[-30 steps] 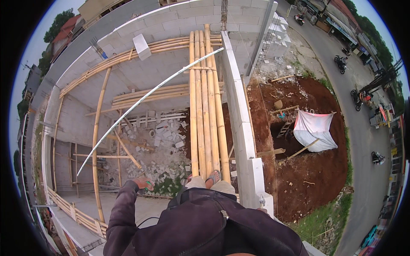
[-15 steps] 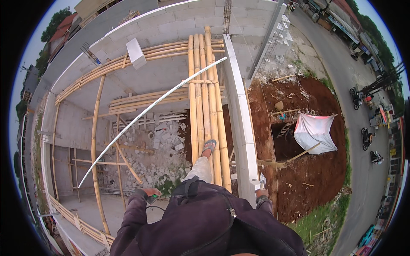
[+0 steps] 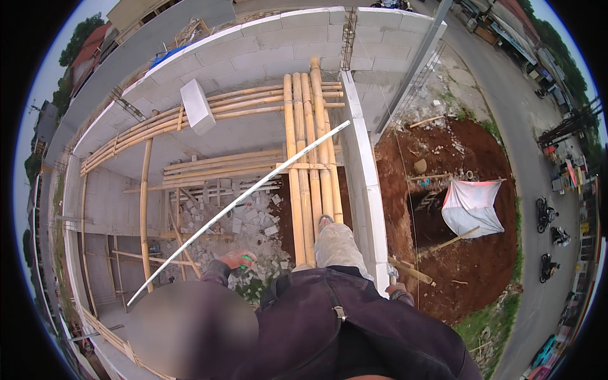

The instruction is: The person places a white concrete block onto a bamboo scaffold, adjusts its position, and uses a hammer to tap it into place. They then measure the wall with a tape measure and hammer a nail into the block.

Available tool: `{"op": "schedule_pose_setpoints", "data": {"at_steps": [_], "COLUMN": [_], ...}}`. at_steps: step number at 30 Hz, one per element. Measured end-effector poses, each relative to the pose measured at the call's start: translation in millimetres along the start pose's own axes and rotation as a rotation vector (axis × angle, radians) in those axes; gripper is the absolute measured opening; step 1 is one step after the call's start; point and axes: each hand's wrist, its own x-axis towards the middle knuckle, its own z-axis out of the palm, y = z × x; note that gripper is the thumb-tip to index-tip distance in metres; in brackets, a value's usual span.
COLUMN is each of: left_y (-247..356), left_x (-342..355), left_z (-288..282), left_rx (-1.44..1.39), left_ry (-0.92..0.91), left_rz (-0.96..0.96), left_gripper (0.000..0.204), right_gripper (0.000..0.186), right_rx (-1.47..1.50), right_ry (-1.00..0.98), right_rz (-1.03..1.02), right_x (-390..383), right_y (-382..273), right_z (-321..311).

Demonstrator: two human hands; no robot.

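My left hand (image 3: pixel 234 259) is out over the rubble below, its fingers closed on a small green thing whose kind I cannot make out. My right hand (image 3: pixel 399 293) is beside the top of the light block wall (image 3: pixel 369 190), wrapped around the handle of a trowel (image 3: pixel 392 273); the blade is partly hidden and points away from me. Under me run several bamboo poles (image 3: pixel 308 133) laid side by side as a walkway, and one sandalled foot stands on them. A long white pipe (image 3: pixel 237 206) slants across the poles, its near end left of my left hand.
A white block (image 3: pixel 197 106) rests on bamboo rails (image 3: pixel 237 104) at the far left wall. Below lies broken-block rubble (image 3: pixel 244 215), a drop beneath the walkway. Right of the wall are a taut string (image 3: pixel 405 183), red soil (image 3: pixel 468 272), a pit and a pale tarp (image 3: pixel 475 206).
My body and foot have moved forward along the bamboo. My left hand has risen away from my side with the green thing, and the trowel in my right hand has turned lower against the wall.
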Motion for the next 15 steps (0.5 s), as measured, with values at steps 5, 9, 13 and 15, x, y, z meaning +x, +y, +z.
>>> {"op": "schedule_pose_setpoints", "data": {"at_steps": [5,9,13,15], "left_y": [58,90,104,115], "left_x": [85,148,170,177], "left_z": [-108,-172,-208,-224], "left_rx": [-0.049,0.115,-0.176,-0.260], "left_ry": [0.026,0.094,0.029,0.013], "left_rz": [0.063,-0.035,-0.202,-0.166], "left_gripper": [0.036,0.039,0.039,0.036], "right_gripper": [0.039,0.045,0.051,0.054], "right_rx": [-0.054,-0.397,-0.022,-0.020], "right_ry": [-0.093,-0.267,-0.071,-0.008], "right_rz": [-0.012,-0.295,-0.020,-0.119], "right_x": [73,138,130,115], "right_y": [-115,-225,-350,-419], "right_z": [-23,-35,-100,-148]}}
